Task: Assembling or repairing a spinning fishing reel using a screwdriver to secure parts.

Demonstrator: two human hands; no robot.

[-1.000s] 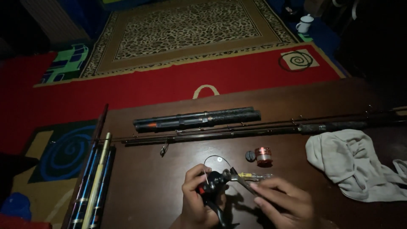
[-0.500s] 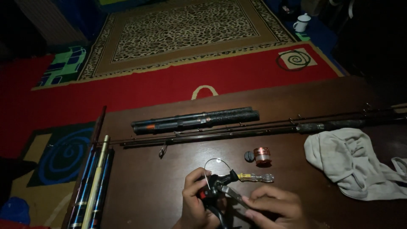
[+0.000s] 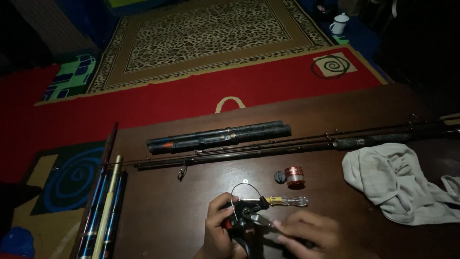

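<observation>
A black fishing reel (image 3: 244, 216) with a thin wire bail sits low at the middle of the dark wooden table (image 3: 201, 192). My left hand (image 3: 218, 232) grips the reel body from the left. My right hand (image 3: 306, 232) is blurred and touches the reel's handle side from the right. A small screwdriver (image 3: 285, 201) with a clear and yellow handle lies just behind the reel, apart from my fingers. A red line spool (image 3: 293, 176) and a small dark cap (image 3: 279, 177) stand further back.
Long fishing rods (image 3: 268, 148) and a dark rod tube (image 3: 218, 136) lie across the table's far side. Several more rods (image 3: 103, 211) lie along the left edge. A crumpled grey cloth (image 3: 397, 184) is at right. Beyond are red patterned carpets and a white mug (image 3: 339, 23).
The screwdriver now lies on the table behind the reel instead of by my right fingers. My right hand has dropped lower onto the reel. The left hand keeps its grip.
</observation>
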